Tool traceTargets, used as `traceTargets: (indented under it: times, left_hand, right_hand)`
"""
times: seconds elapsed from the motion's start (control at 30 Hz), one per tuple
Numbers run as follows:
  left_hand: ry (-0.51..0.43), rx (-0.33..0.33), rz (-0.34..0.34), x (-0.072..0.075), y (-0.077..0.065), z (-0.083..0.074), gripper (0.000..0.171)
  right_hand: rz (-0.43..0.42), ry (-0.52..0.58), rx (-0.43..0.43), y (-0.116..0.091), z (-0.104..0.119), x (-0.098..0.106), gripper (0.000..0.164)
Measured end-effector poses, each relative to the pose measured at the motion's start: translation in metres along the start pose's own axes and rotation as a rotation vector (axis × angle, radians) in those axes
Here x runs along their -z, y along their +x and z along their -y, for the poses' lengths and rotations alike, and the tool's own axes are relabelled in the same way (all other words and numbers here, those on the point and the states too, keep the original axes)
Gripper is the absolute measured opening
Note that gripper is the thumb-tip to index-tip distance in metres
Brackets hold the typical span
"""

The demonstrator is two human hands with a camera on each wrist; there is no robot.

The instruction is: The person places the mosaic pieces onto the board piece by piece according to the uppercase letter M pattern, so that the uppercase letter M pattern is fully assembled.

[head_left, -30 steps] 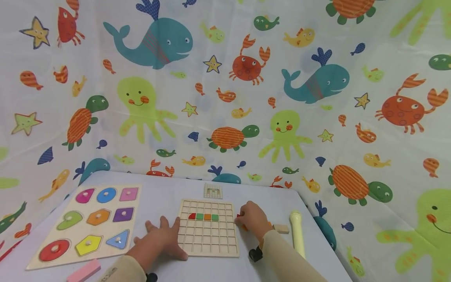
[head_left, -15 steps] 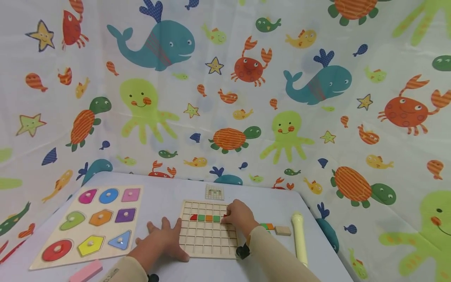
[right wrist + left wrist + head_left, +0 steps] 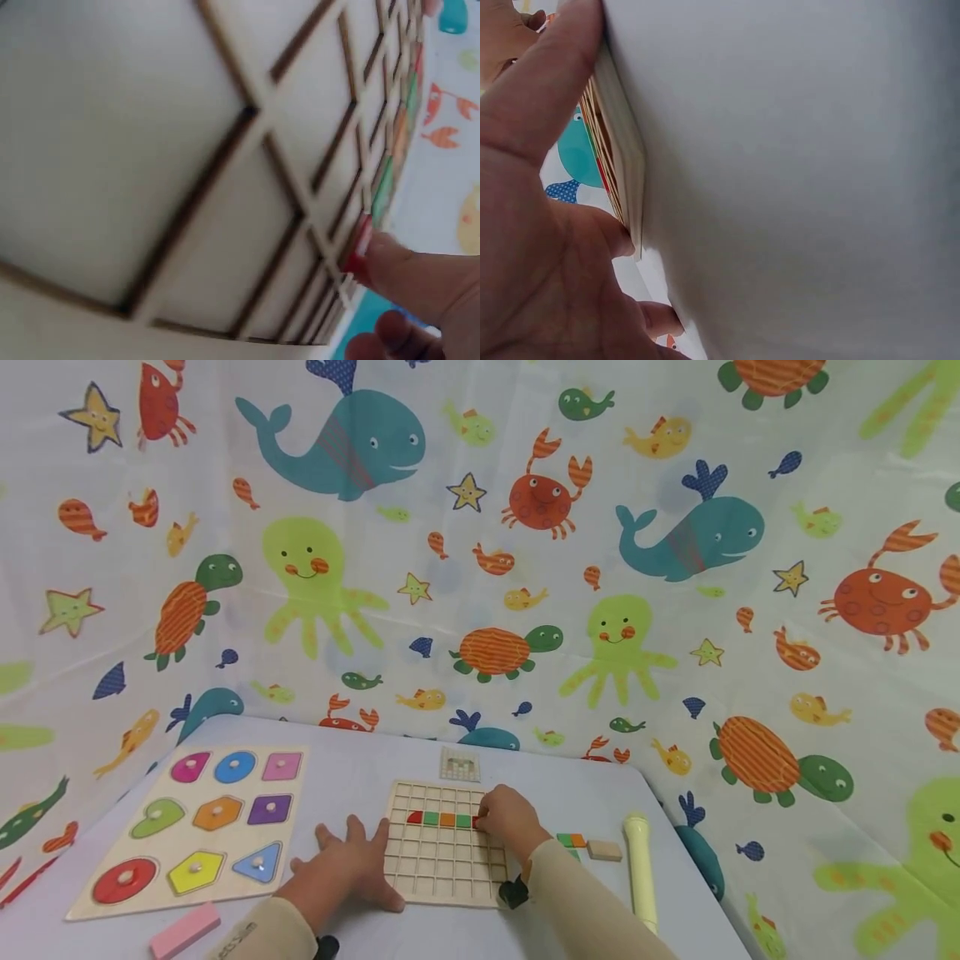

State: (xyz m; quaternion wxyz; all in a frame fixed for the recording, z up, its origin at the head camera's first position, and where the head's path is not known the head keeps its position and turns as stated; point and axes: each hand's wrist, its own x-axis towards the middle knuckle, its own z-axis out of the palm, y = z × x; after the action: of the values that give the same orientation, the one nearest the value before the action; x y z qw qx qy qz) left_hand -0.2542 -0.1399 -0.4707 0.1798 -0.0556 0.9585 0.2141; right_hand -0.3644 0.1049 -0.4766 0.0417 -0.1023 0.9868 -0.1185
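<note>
The pale board (image 3: 442,889) looks wooden, its thin raised strips crossing into square cells; it lies flat on the smooth white surface (image 3: 345,777). A row of small flat tiles spans its upper part: a curved-cornered red piece (image 3: 415,817), then green, orange and green squares. At the row's right end, beside the last green one, is the red tile (image 3: 358,255), pinched by the right grip (image 3: 512,818). The left grip (image 3: 356,867) is spread, touching the board's left edge. The peg puzzle (image 3: 225,841) has glossy coloured shapes with round knobs.

The right grip covers most of the red tile and the board's upper right corner. Its sleeve (image 3: 592,897) partly covers the loose tiles (image 3: 573,841) and the tube (image 3: 640,864). The card's (image 3: 459,764) pattern is too small to read. The right wrist view is blurred.
</note>
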Motion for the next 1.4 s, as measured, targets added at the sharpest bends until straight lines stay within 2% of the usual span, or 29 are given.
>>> traceTargets:
  times: [0.1, 0.2, 0.33, 0.5, 0.6, 0.7, 0.8, 0.9, 1.1, 1.27, 1.4]
  left_hand:
    - [0.013, -0.007, -0.004, -0.001, 0.001, -0.004, 0.13]
    - [0.023, -0.011, -0.005, -0.001, 0.001, -0.005, 0.13]
    - [0.044, -0.011, -0.009, 0.001, -0.001, -0.005, 0.131]
    - [0.069, -0.008, -0.011, 0.006, 0.001, -0.007, 0.132]
    - [0.098, -0.022, -0.003, 0.006, 0.006, -0.008, 0.132]
    - [0.144, -0.053, 0.002, 0.004, 0.012, -0.008, 0.132]
    - [0.164, -0.073, -0.001, 0.001, 0.016, -0.008, 0.133]
    - [0.161, -0.073, -0.008, 0.003, 0.016, -0.011, 0.134]
    - [0.189, -0.087, -0.018, 0.009, 0.009, -0.01, 0.135]
    - [0.186, -0.104, -0.011, 0.012, 0.007, -0.012, 0.132]
    - [0.19, -0.104, -0.003, 0.01, 0.012, -0.015, 0.133]
  right_hand:
    - [-0.058, 0.051, -0.004, -0.013, 0.001, 0.007, 0.008]
    - [-0.107, 0.171, 0.004, -0.036, 0.01, 0.019, 0.013]
    - [-0.125, 0.326, 0.05, -0.069, 0.03, 0.034, 0.022]
    - [-0.217, 0.349, 0.096, -0.09, 0.042, 0.059, 0.044]
    - [-0.293, 0.332, 0.107, -0.094, 0.035, 0.077, 0.053]
    - [-0.369, 0.311, 0.113, -0.096, 0.018, 0.093, 0.054]
    - [-0.395, 0.289, 0.084, -0.095, -0.002, 0.102, 0.052]
    - [-0.364, 0.259, 0.043, -0.092, -0.022, 0.105, 0.054]
    - [-0.237, 0.209, -0.005, -0.079, -0.045, 0.098, 0.055]
    - [-0.115, 0.165, -0.08, -0.061, -0.06, 0.078, 0.049]
    - [0.005, 0.094, -0.12, -0.048, -0.077, 0.056, 0.049]
